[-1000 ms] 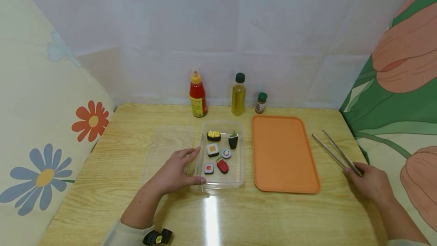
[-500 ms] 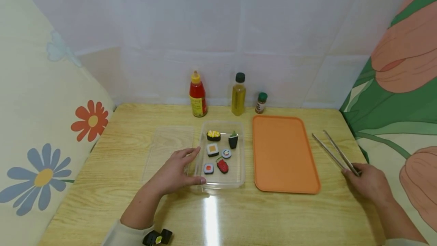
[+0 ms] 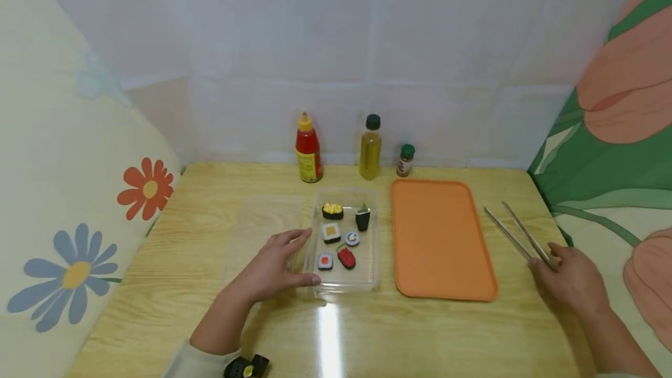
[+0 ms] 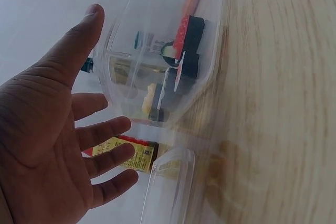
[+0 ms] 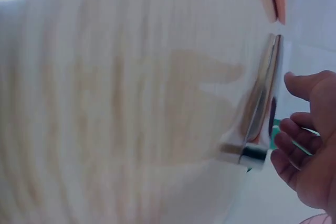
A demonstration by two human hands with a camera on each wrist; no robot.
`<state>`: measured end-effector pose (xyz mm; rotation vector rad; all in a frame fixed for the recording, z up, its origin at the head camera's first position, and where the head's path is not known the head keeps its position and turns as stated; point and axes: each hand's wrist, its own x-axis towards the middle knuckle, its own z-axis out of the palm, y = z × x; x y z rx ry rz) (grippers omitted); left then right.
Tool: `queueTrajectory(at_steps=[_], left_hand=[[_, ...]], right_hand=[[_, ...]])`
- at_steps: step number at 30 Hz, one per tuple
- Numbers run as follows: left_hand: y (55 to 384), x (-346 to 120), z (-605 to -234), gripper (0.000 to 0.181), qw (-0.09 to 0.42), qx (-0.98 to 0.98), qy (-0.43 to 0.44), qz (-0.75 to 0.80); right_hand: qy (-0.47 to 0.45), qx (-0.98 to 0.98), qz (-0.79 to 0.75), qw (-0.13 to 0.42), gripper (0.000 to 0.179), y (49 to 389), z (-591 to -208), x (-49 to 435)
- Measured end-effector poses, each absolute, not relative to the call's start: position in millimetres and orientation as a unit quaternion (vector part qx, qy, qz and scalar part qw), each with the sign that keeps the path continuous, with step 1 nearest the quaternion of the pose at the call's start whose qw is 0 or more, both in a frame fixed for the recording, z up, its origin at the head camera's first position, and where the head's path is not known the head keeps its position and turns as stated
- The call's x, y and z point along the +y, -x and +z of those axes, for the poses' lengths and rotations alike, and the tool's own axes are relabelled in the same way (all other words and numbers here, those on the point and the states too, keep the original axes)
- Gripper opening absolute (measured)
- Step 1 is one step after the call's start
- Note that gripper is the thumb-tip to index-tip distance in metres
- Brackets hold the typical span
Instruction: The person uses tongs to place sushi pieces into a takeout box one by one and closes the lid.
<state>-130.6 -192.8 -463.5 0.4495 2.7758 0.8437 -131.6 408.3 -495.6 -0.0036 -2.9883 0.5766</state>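
A clear plastic container (image 3: 379,249) holds several sushi pieces, among them a corn-topped one (image 3: 332,211), a red-topped one (image 3: 346,257) and a black cone-shaped roll (image 3: 362,218). My left hand (image 3: 275,267) is at the container's left side, thumb and fingers spread; the left wrist view shows this hand (image 4: 58,129) gripping nothing, and I cannot tell if its fingertips touch the wall. Metal tongs (image 3: 509,232) lie on the table at the right, arms apart. My right hand (image 3: 572,279) is at their near end. In the right wrist view its loosely bent fingers (image 5: 294,153) stand beside the tongs (image 5: 257,108), with a gap.
An orange tray (image 3: 443,238) lies between container and tongs. Left of the container lies a clear lid (image 3: 257,220), partly behind my left hand. Along the back stand a red sauce bottle (image 3: 308,153), an oil bottle (image 3: 370,150) and a small green-capped jar (image 3: 405,161).
The head view has shifted slightly, so everything appears a little further right. A finger of my right hand is lifted more over the tongs' near end. My left hand stays beside the container.
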Motion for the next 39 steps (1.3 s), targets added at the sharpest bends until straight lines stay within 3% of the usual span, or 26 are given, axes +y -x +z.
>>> queueTrajectory(at_steps=[14, 39], left_hand=[[129.5, -193.2, -459.6, 0.107, 0.105, 0.943, -0.15, 0.278], [127.8, -193.5, -455.6, 0.104, 0.1, 0.942, -0.149, 0.283]], right_hand=[[-0.068, -0.951, 0.254, 0.164, 0.051, 136.8, -475.6, 352.9], [-0.161, -0.92, 0.297, 0.199, 0.05, 143.7, -459.3, 266.7]])
